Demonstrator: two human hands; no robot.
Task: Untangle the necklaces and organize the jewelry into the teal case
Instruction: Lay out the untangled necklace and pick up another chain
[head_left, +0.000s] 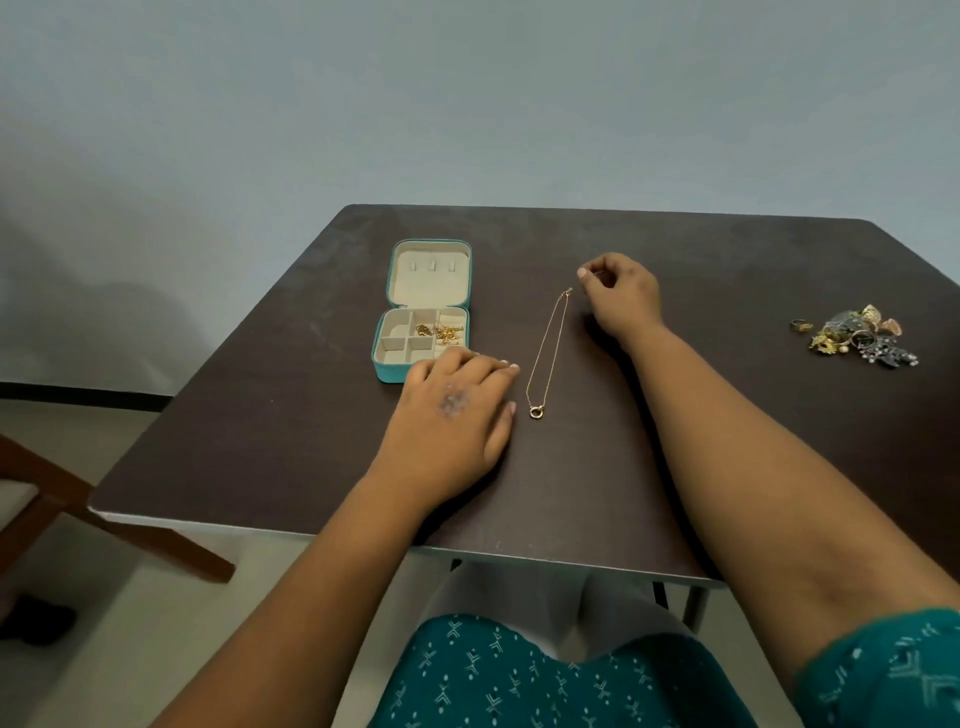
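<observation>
the left hand lies flat with relaxed fingers at 7 o'clock, holding nothing, its fingertips over the near corner of the teal case. just right, a gold necklace lies straightened, untangled by the look of it. the case, open at 10 o'clock, already holds gold pieces. at 3 o'clock a jewelry pile waits. farthest, the right hand pinches the clasp end.
</observation>
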